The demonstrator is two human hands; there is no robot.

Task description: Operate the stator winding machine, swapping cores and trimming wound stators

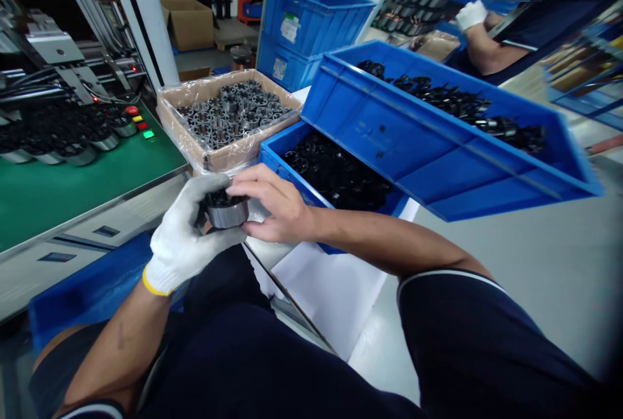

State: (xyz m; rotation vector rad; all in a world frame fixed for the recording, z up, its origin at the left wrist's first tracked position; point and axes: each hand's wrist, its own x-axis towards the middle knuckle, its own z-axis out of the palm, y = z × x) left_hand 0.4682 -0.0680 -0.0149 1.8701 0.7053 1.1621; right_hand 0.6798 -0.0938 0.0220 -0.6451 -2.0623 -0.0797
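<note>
One round metal part (pixel 228 215) was grasped between both hands, in front of the person's torso. The gloved left hand (pixel 180 237) wrapped it from the nine o'clock side, its fingers bent over the top and its thumb along the lower edge. The bare right hand (pixel 277 205) met it from three o'clock, fingers curled onto the dark upper side and thumb by the lower rim. Those fingertips partly hid the upper side, so what sat inside the part could not be made out well.

With the part as the centre of the dial, an open carton (pixel 243 152) wrapped in clear plastic stood at twelve o'clock, just beyond the hands, filled with metal cores (pixel 233 120). Between two and three o'clock lay a lower blue bin (pixel 280 163) of black pieces (pixel 335 176), and past it an upper blue bin (pixel 370 120), also loaded with dark pieces, overlapped it in view. A white sheet (pixel 331 296) spread toward four o'clock. At nine o'clock ran a green worktop (pixel 160 166); metal-sided parts (pixel 82 154) crowded it at ten, near a red button (pixel 132 110).

Farther off, stacked blue crates (pixel 311 30) rose at one o'clock, and a co-worker's white-gloved hand (pixel 472 15) showed between one and two.
</note>
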